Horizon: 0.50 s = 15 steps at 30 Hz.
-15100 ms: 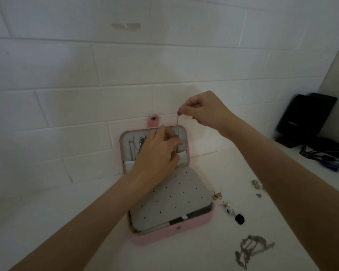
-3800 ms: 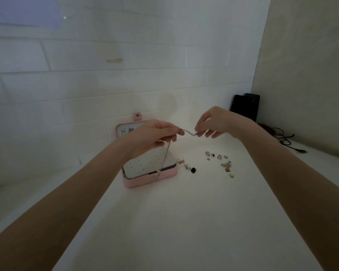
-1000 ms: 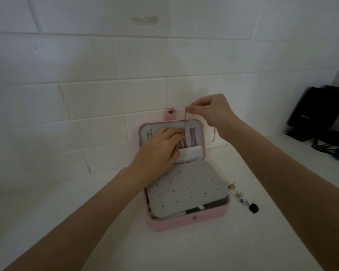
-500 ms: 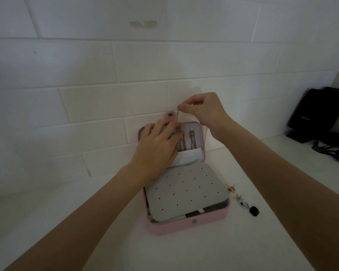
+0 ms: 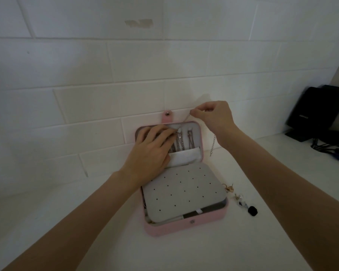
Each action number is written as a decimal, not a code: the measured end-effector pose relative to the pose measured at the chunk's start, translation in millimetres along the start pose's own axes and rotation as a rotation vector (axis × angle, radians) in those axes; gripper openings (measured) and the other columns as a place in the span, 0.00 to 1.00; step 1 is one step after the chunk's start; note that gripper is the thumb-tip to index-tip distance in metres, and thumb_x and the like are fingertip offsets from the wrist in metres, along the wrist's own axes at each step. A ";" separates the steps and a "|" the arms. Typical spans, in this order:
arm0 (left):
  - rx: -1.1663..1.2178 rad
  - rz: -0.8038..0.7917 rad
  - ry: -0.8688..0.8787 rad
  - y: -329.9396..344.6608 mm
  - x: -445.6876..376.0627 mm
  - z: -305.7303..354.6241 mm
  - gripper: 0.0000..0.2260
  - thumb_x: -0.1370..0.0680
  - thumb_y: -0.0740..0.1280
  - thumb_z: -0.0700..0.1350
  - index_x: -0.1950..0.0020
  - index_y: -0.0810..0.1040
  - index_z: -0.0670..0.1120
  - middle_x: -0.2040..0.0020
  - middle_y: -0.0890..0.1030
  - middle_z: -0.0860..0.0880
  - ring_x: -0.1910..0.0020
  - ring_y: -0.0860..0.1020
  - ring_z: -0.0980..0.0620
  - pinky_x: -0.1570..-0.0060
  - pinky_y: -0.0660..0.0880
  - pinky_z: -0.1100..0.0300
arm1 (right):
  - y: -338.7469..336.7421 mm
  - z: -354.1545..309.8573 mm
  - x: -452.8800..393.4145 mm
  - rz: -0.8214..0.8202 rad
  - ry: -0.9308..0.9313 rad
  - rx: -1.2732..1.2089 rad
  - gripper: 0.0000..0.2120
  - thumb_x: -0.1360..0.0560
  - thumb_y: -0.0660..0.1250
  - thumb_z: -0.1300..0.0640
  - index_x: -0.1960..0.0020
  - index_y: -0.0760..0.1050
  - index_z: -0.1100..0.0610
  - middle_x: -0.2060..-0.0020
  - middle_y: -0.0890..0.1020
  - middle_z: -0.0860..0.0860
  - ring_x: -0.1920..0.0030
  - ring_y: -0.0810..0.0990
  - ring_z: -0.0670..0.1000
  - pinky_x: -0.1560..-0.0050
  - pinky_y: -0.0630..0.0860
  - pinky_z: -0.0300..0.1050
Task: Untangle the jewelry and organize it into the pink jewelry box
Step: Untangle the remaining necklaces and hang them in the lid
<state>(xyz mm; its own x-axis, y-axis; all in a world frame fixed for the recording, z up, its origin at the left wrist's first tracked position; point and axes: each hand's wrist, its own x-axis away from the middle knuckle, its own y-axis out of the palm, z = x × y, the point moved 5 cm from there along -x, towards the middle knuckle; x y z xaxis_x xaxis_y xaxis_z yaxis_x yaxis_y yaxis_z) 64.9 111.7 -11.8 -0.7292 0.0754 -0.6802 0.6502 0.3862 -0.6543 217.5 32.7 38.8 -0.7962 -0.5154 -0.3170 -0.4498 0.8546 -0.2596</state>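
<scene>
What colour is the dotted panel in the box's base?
Grey panel with small dark holes, in the head view.
</scene>
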 end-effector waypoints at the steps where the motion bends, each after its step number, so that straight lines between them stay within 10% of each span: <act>1: 0.003 -0.001 0.001 0.0 -0.2 0.2 0.18 0.29 0.58 0.42 0.42 0.79 0.41 0.41 0.79 0.46 0.41 0.69 0.46 0.42 0.63 0.49 | -0.7 1.8 -0.3 0.004 0.006 0.001 0.04 0.30 0.73 0.59 0.60 0.79 0.58 0.69 0.76 0.48 0.67 0.72 0.43 0.64 0.67 0.33; 15: -0.010 -0.011 -0.015 2.8 -0.3 2.8 0.18 0.30 0.58 0.42 0.46 0.81 0.41 0.46 0.81 0.47 0.43 0.70 0.47 0.41 0.64 0.48 | -12.3 16.6 8.7 0.008 0.072 0.029 0.04 0.30 0.73 0.59 0.59 0.80 0.58 0.73 0.73 0.46 0.73 0.67 0.41 0.75 0.62 0.29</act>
<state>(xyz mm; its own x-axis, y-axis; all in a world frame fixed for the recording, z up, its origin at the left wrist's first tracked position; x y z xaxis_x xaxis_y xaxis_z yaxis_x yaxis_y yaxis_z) 67.5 110.1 -14.4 -0.7328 0.0571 -0.6780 0.6399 0.3964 -0.6583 222.8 16.7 24.1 -0.8273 -0.5016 -0.2530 -0.4321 0.8559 -0.2841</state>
